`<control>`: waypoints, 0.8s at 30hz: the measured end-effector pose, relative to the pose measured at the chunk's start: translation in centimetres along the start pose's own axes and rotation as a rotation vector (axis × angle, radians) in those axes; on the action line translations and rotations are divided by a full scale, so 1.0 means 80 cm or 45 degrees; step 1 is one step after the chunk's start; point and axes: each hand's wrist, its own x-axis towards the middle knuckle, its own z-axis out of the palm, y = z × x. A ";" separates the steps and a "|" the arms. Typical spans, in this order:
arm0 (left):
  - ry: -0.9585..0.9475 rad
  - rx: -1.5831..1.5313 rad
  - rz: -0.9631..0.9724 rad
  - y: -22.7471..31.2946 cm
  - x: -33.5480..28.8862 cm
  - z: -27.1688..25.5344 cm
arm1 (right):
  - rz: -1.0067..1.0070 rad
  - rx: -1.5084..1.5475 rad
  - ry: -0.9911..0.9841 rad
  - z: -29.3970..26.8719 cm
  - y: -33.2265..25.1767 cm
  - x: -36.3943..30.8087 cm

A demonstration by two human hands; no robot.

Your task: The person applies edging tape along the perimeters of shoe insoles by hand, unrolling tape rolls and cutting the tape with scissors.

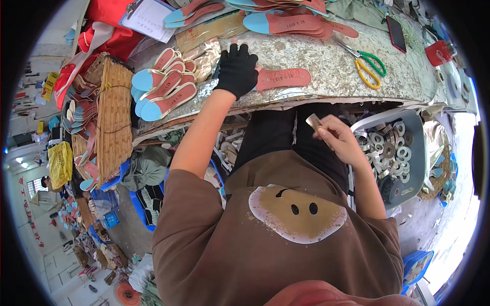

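My left hand (pixel 238 71), in a black glove with bare fingertips, lies flat on the worktable with its fingers stretched out. Beneath its thumb side is a red insole (pixel 284 79), whose left end the hand covers. Several insoles with pale edging and blue heels (pixel 164 86) lie fanned in a pile to the left of that hand, beside a crumpled shiny brown sheet (pixel 207 55). Over my lap, below the table edge, my bare right hand (pixel 337 137) pinches a small pale, shiny roll or strip (pixel 313 121); its exact kind I cannot tell.
Scissors with yellow and green handles (pixel 368 66), a phone (pixel 395 34) and a red can (pixel 440 53) rest on the table's right. More insoles (pixel 296 25) are stacked at the back. At my right stands a grey bin (pixel 417 153) of ring-shaped rolls; a wicker basket (pixel 113 120) stands left.
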 end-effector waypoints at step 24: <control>0.263 -1.227 -0.463 0.058 -0.014 -0.022 | -0.508 -0.640 -0.048 0.010 -0.112 0.200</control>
